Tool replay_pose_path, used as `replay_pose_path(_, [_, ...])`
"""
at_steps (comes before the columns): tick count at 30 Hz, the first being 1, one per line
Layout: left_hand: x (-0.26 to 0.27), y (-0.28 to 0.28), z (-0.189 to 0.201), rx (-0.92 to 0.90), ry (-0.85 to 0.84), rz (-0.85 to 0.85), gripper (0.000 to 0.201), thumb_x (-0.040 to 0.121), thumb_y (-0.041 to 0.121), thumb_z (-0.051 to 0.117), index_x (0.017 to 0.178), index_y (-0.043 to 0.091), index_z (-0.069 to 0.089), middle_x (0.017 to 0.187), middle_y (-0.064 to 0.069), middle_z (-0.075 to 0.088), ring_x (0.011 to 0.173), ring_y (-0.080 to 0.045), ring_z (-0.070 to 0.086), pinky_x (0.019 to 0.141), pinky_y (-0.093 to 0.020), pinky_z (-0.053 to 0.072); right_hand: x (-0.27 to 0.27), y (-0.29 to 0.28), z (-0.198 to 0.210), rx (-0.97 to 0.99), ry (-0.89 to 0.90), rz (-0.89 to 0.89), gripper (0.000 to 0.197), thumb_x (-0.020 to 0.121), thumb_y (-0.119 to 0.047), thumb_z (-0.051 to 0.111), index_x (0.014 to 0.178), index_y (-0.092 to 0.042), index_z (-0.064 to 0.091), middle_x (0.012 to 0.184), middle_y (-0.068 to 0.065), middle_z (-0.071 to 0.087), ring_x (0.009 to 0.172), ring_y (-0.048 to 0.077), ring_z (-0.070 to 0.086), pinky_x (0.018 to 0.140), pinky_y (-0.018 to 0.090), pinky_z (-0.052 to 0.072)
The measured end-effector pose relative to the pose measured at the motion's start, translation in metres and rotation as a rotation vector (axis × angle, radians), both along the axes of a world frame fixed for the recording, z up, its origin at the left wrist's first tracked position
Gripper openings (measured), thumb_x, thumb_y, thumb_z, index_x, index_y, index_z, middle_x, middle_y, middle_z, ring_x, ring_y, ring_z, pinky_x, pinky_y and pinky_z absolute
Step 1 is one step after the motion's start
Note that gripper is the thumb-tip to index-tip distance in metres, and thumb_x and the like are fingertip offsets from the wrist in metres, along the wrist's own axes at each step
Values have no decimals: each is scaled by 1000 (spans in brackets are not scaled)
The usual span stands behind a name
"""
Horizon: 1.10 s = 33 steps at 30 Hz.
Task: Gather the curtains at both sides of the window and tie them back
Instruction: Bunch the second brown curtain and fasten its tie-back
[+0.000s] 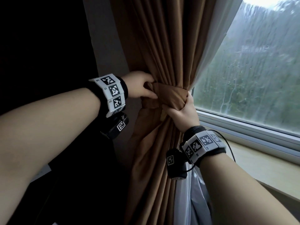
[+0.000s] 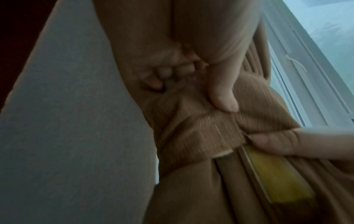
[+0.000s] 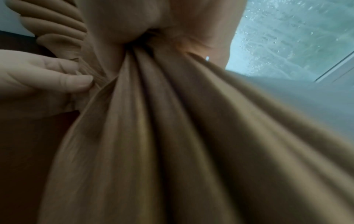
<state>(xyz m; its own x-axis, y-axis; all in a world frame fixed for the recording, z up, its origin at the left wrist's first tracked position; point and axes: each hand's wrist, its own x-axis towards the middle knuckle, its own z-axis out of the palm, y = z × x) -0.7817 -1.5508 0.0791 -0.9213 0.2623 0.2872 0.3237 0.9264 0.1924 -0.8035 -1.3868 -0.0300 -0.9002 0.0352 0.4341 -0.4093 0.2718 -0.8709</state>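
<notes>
Left hand (image 1: 142, 86) grips tieback (image 1: 164, 96) end, right hand (image 1: 183, 109) clamps other end – brown curtain (image 1: 162, 46) bunched between both.

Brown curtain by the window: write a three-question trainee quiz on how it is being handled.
1. True or false: both hands hold the tie-back band around the brown curtain.
2. Which hand is nearer the window pane? A) left hand B) right hand
3. Fill in: behind the brown curtain, next to the glass, hangs a ____ sheer curtain.

Key: 1 true; 2 B; 3 white.
</notes>
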Motion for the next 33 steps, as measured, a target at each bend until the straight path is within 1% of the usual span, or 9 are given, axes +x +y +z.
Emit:
replay_pose_path(4, [0, -2, -26, 107, 242, 82, 45, 76, 33, 72, 114, 11, 61, 118, -14, 60, 117, -31, 48, 101, -37, 38, -5, 2, 1, -64, -69, 176, 104, 58, -37, 82, 142, -20, 23, 131, -1, 50, 116, 12, 51, 102, 28, 41])
replay_pose_path(7, [8, 3, -53, 500, 357, 251, 69, 72, 28, 77, 130, 11, 44, 131, -11, 43, 125, -23, 38, 106, -29, 27, -10, 7, 4, -28, -167, 279, 111, 45, -45, 85, 139, -23, 30, 128, -4, 54, 115, 10, 55, 103, 31, 43])
replay_pose_path(12, [16, 10, -63, 1348, -404, 155, 24, 87, 22, 62, 106, 6, 63, 87, -5, 70, 85, -21, 62, 95, -37, 46, -12, 9, 15, -203, -339, 496, 94, 49, -32, 85, 132, -14, 44, 122, 6, 63, 107, 14, 63, 86, 24, 49])
replay_pose_path(17, [19, 20, -52, 1232, -319, 202, 34, 91, 5, 48, 123, -3, 55, 115, -15, 63, 106, -28, 60, 98, -39, 46, -12, 7, 29, -85, -418, 522, 84, 46, -36, 85, 120, -7, 58, 114, 10, 68, 105, 20, 65, 99, 34, 47])
replay_pose_path(21, [18, 20, -46, 1139, -295, 257, 46, 73, 19, 59, 115, 1, 61, 111, -13, 65, 104, -28, 62, 99, -40, 47, -7, 12, 34, -82, -443, 575, 42, 79, -16, 67, 118, -5, 57, 103, 4, 70, 97, 14, 66, 97, 28, 47])
replay_pose_path(23, [14, 13, -44, 1144, -231, 277, 58, 58, 18, 61, 114, 1, 62, 110, -15, 67, 102, -30, 63, 98, -44, 48, -8, 14, 34, -151, -453, 619, 27, 89, -32, 50, 110, -17, 59, 85, -8, 72, 86, 4, 64, 88, 20, 47])
replay_pose_path(28, [31, 10, -33, 1171, -261, 229, 32, 72, -5, 51, 102, -2, 63, 96, -15, 63, 98, -32, 59, 94, -42, 48, -7, -9, 36, -372, -486, 548, 64, 94, -55, 30, 142, -14, 35, 142, 0, 45, 131, 13, 40, 114, 32, 26])
replay_pose_path(30, [35, 11, -34, 1149, -276, 230, 23, 69, -4, 52, 89, -2, 62, 89, -14, 62, 95, -31, 59, 90, -41, 48, -4, -18, 37, -355, -479, 452, 63, 92, -57, 35, 138, -13, 41, 139, 5, 49, 125, 15, 48, 108, 32, 35])
replay_pose_path(33, [32, 5, -41, 1030, -282, 264, 65, 46, 14, 62, 109, -3, 60, 107, -18, 65, 101, -34, 62, 96, -46, 49, 3, -18, 36, -163, -471, 318, 71, 88, -65, 35, 132, -11, 48, 129, 7, 56, 116, 23, 56, 96, 37, 47])
